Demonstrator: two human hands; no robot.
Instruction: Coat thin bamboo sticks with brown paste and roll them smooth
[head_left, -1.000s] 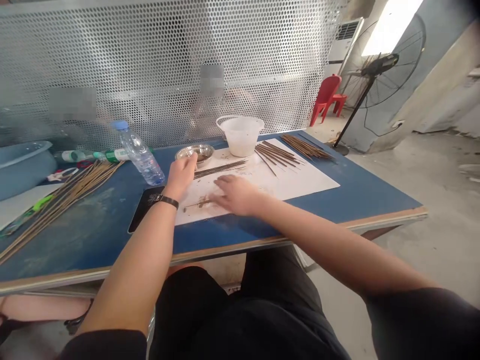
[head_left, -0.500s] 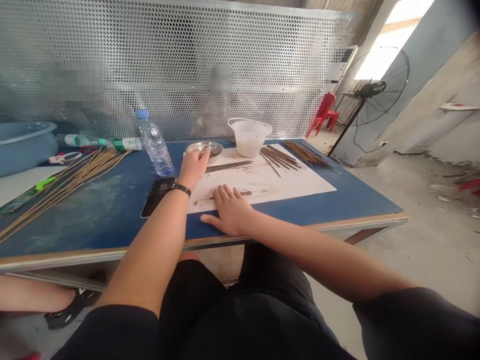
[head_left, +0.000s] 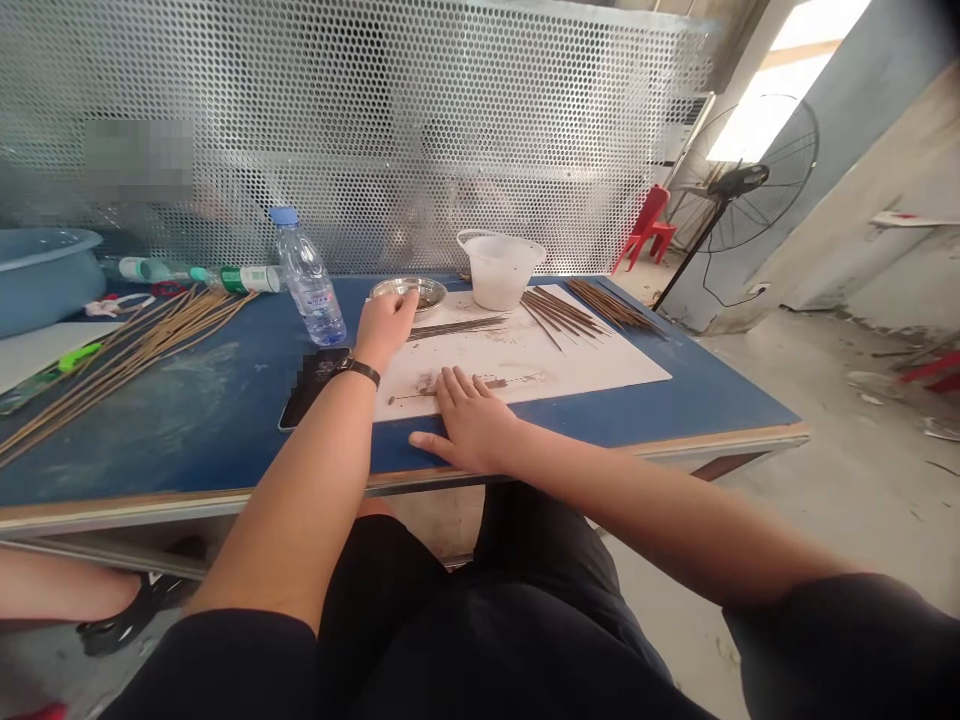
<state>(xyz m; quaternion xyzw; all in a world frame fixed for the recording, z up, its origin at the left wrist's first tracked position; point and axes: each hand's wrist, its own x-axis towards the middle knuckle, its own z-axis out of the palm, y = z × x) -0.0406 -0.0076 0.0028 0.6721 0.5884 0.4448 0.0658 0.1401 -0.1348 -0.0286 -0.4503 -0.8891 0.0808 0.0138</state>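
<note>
**Right hand (head_left: pixel 474 420) drawn back to near edge of white paper sheet (head_left: pixel 592 365)**

Slid back from mid-sheet since the earlier frame, toward the near edge of the tabletop (head_left: pixel 172 440): open, flat, fingers spread, thumb out on the blue surface, nothing held. Rested its fingertips on or just beside a brown-coated stick (head_left: pixel 466 386), lying crosswise near the sheet's front edge. Stayed curled at the rim of a steel dish (head_left: pixel 409 293): the left hand (head_left: pixel 385 325), with any hold on something inside the curl impossible to tell.

Risked smearing the stick's coating if pressed by those fingers, or rolling it off the sheet if brushed. Risked tipping the dish and spilling its brown contents if knocked by the left knuckles. Risked toppling the water bottle (head_left: pixel 309 280) onto the phone (head_left: pixel 315 385) with a wide swing of the left wrist.

Counted two hands, one dish, one bottle, one phone and one handled white plastic jug (head_left: pixel 501 272). Found the bundles of sticks (head_left: pixel 562 312) too many to count.
</note>
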